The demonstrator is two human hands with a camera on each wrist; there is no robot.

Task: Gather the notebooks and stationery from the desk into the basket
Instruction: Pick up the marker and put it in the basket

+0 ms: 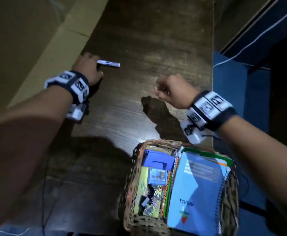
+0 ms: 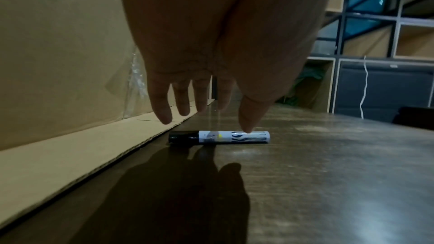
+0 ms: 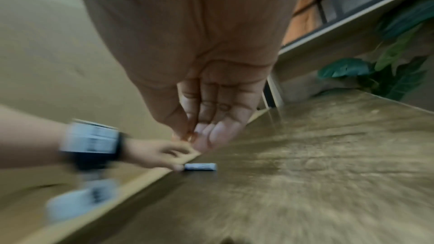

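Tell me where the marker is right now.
In the head view the marker lies flat on the desk, far left side, beside the cardboard box edge, right at the fingertips of the left hand.

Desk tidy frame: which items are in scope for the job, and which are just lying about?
In scope: marker on the desk, left hand reaching over it with fingers spread; basket; spiral notebook, blue box and binder clips inside the basket.
Lying about: cardboard box beside the marker; white cable; shelving; plant.
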